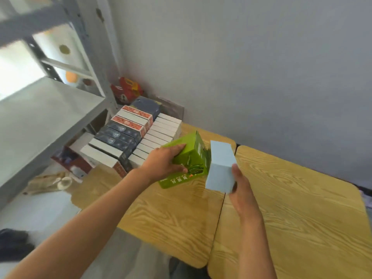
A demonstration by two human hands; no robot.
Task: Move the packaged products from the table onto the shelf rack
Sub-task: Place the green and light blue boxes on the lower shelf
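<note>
A green printed box (191, 158) is tilted above the wooden table (281, 198), and my left hand (161, 162) grips its left end with fingers on top and thumb on the front. Just to its right, my right hand (239, 190) holds a pale blue box (220, 166) from below at its near end. The two boxes almost touch. Several long white, dark and red cartons (132, 135) lie in rows at the table's far left corner. The grey shelf rack (40, 109) stands to the left, its nearest shelf bare.
A red package (125, 91) and a dark box (146, 105) sit by the wall behind the cartons. On the floor under the rack lie a dark red box (70, 160) and some blurred items. The grey wall runs close behind the table.
</note>
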